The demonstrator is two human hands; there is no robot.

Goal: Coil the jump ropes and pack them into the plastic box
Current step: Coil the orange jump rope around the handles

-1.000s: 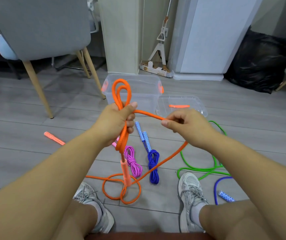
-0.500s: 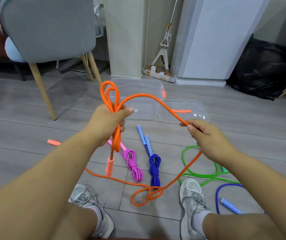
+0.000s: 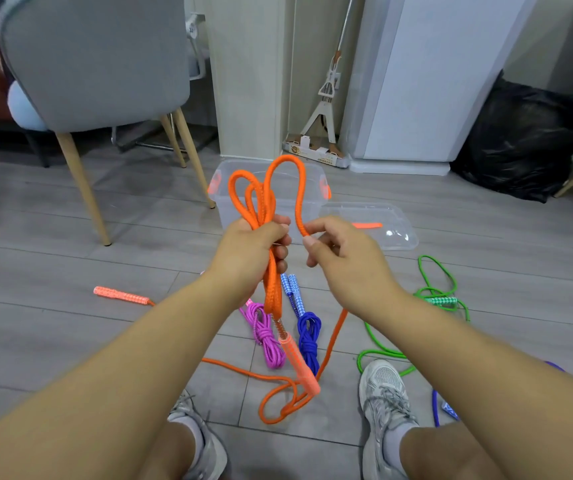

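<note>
Cut off at the bottom edge: both knees and two grey sneakers [image 3: 383, 393] on the floor [image 3: 53, 341]. Half hidden behind the right forearm, a blue rope end [image 3: 446, 408], shape unclear. Below both hands, on the floor: loose orange slack, a coiled pink rope [image 3: 266, 336], a coiled blue rope [image 3: 309, 336]. Down and right of the right hand, a loose green rope [image 3: 430, 296]; far left of the left hand, an orange handle [image 3: 120, 295].

Left hand [image 3: 250, 258], grip clamped on the orange rope [image 3: 271, 209], loops standing above the fist, second handle [image 3: 297, 362] hanging below. Right hand [image 3: 343, 258] just beside, thumb and forefinger pinched together on the same rope's free run.

Beyond the loops, the clear plastic box [image 3: 307, 176], partly screened by rope; to its right the lid [image 3: 382, 223]. Farther back, a grey chair [image 3: 98, 57], a mop [image 3: 326, 98], a black bag [image 3: 520, 140].
</note>
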